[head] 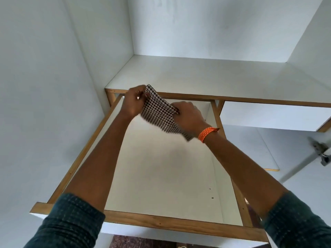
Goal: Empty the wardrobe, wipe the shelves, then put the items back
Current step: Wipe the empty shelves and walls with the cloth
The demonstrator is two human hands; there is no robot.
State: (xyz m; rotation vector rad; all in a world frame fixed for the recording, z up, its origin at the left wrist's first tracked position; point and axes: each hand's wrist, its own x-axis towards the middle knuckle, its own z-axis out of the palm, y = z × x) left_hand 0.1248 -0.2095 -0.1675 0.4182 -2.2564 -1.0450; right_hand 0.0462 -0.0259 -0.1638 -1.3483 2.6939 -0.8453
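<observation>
Left hand (133, 102): raised over the drawer, fingers pinching one upper corner of the small black-and-white checked woven cloth (159, 111).
Right hand (188, 117): orange braided wristband (207, 133) at the wrist, fingers curled round the cloth's opposite edge; cloth stretched between both hands, lower end hanging loose, likely being refolded for a fresh wiping face.
Pulled-out white drawer with wooden rim (179, 223): directly beneath the cloth, nothing seen inside, probably next to be wiped.
White laminate wardrobe shelf with wooden edge (197, 76): behind the hands, bare.
Metal door hinge (320, 151): far right, blurred.
</observation>
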